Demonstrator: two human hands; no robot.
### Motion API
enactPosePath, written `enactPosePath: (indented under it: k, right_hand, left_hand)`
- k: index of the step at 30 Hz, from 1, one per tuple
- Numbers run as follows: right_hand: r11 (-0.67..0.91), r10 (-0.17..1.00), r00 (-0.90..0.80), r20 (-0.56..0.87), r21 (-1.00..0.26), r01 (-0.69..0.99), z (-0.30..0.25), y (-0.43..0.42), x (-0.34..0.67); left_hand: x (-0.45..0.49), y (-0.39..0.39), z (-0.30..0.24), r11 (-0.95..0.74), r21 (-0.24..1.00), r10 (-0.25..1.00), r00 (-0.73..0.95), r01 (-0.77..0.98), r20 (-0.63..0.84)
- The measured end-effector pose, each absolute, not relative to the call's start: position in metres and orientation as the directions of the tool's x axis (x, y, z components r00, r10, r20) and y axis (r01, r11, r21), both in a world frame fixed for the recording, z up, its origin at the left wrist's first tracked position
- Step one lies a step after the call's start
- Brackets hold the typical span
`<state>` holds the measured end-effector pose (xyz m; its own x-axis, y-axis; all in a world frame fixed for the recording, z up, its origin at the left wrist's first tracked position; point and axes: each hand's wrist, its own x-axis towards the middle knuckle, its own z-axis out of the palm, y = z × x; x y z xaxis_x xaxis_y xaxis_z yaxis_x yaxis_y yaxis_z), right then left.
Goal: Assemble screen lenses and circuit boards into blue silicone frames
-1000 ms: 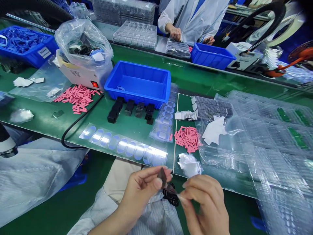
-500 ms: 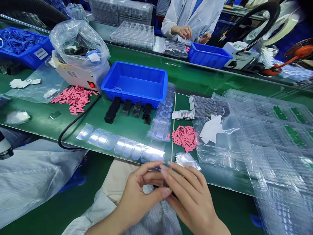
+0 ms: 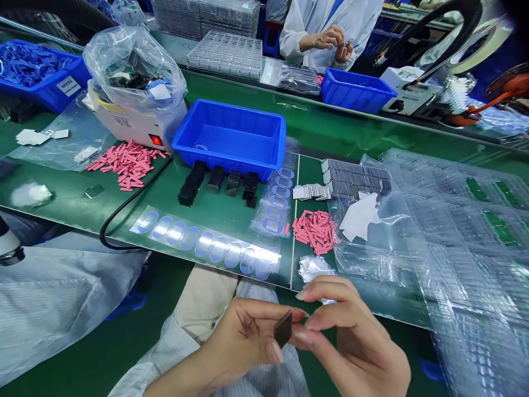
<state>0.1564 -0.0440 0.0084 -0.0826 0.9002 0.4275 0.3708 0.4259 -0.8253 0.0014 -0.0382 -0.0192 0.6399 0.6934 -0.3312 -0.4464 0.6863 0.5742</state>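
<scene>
The left hand (image 3: 235, 339) pinches a small dark plate (image 3: 283, 329) between thumb and fingers, the plate held tilted just beyond the near edge of the table, above the lap; the right hand (image 3: 367, 342) is close beside it, thumb and forefinger drawn together near the plate's right edge (whether they grip anything I cannot tell), its other fingers curled; on the green table (image 3: 165, 190) just beyond the hands lies a crumpled clear packet (image 3: 316, 268), with a heap of pink strips (image 3: 314, 230) behind it and white sheets (image 3: 360, 216) to the right of the heap; to the left, a clear sheet of oval films (image 3: 205, 243) runs along the near edge; farther back, short stacks of black plates (image 3: 193, 184) stand along the front of a blue bin (image 3: 229, 135), and rows of thin grey pieces (image 3: 355, 179) are packed to its right; at the left, a white box (image 3: 132, 124) with a lit red switch (image 3: 156, 140) carries small print, too blurred to read; a second bin (image 3: 39, 77), full of blue pieces, wears a white label (image 3: 68, 86) whose dark lines of writing are likewise illegible; clear trays (image 3: 467, 248) overlap at the right; across the green strip, a co-worker in a white coat (image 3: 333, 27) has both hands raised together behind another blue bin (image 3: 357, 91).
</scene>
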Motion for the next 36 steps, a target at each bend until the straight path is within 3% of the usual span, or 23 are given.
enactPosePath:
  k: [3,7,26,36]
  right_hand:
    - [0.459,0.877,-0.137,0.46,-0.72,0.52,0.014,-0.038,0.162]
    - [0.467,0.874,-0.137,0.466,-0.727,0.504,0.014,-0.037,0.162]
    - [0.459,0.877,-0.109,0.468,-0.747,0.481,0.008,-0.044,0.167]
    - [0.48,0.864,-0.102,0.493,-0.744,0.465,0.005,-0.048,0.168]
  left_hand:
    - [-0.003,-0.036,-0.014,0.602,0.719,0.747,0.563,-0.348,-0.354]
    - [-0.004,-0.034,-0.009,0.524,0.8,0.781,0.539,-0.292,-0.315]
    - [-0.004,-0.038,-0.01,0.413,0.883,0.816,0.522,-0.224,-0.249]
    - [-0.007,-0.039,-0.008,0.302,0.949,0.837,0.502,-0.091,-0.219]
